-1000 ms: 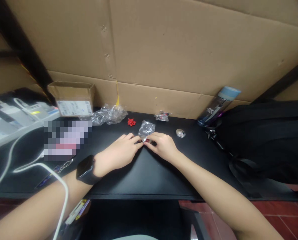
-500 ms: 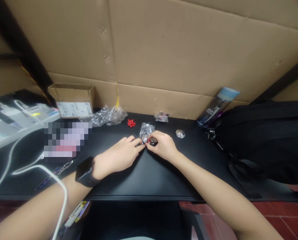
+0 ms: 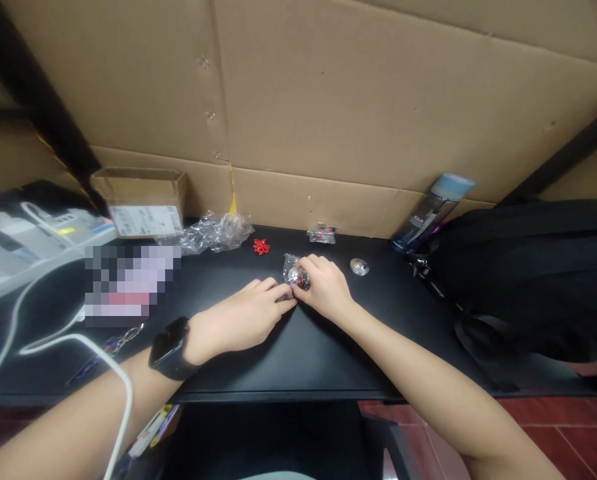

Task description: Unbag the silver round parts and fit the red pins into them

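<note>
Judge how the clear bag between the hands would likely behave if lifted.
The bag is probably floppy, since it looks thin and creased. It may feel slippery, given its glossy sheen. Small enough to sit between the left hand and right hand, it is likely light.

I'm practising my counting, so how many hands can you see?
2. The left hand, with a black watch on its wrist, and the right hand are close together over the black desk, at some clear plastic. No other hands show.
</note>
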The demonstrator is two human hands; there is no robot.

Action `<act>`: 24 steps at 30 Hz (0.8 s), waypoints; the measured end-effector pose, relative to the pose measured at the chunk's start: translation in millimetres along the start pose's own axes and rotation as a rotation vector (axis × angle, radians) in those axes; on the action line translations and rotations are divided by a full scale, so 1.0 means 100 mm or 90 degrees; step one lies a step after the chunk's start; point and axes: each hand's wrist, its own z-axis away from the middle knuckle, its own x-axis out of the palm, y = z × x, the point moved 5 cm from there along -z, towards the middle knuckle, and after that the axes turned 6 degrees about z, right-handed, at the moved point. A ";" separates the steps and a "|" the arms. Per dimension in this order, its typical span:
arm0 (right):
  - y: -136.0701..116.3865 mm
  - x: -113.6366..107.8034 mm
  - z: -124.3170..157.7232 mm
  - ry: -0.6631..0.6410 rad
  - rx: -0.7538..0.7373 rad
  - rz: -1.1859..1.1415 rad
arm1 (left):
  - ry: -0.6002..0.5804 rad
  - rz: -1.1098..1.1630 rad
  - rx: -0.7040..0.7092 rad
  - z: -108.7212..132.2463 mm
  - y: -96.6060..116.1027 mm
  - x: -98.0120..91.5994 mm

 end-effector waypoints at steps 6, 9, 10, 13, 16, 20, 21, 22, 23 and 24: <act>0.04 0.02 -0.02 -0.012 0.008 0.054 | -0.006 0.019 0.024 -0.03 0.06 0.01; 0.06 0.00 -0.01 -0.036 -0.009 0.008 | 0.007 0.017 0.015 -0.03 0.06 0.00; 0.07 -0.02 0.00 -0.041 -0.020 -0.013 | 0.010 0.019 0.016 -0.03 0.06 0.00; 0.10 -0.08 0.03 -0.041 -0.041 -0.035 | 0.010 0.029 0.031 -0.04 0.08 -0.01; 0.12 -0.10 0.03 -0.032 -0.041 -0.005 | 0.011 0.032 0.047 -0.04 0.10 0.00; 0.13 -0.04 0.00 -0.027 -0.047 0.043 | 0.019 0.038 0.053 -0.05 0.09 0.01; 0.13 -0.02 -0.01 -0.026 -0.047 0.057 | 0.019 0.041 0.054 -0.05 0.09 0.01; 0.13 -0.01 -0.02 -0.026 -0.047 0.069 | 0.017 0.043 0.055 -0.06 0.09 0.01; 0.13 0.01 -0.03 -0.026 -0.049 0.079 | 0.015 0.045 0.055 -0.06 0.09 0.00; 0.13 0.01 -0.03 -0.026 -0.050 0.084 | 0.013 0.046 0.055 -0.06 0.09 0.00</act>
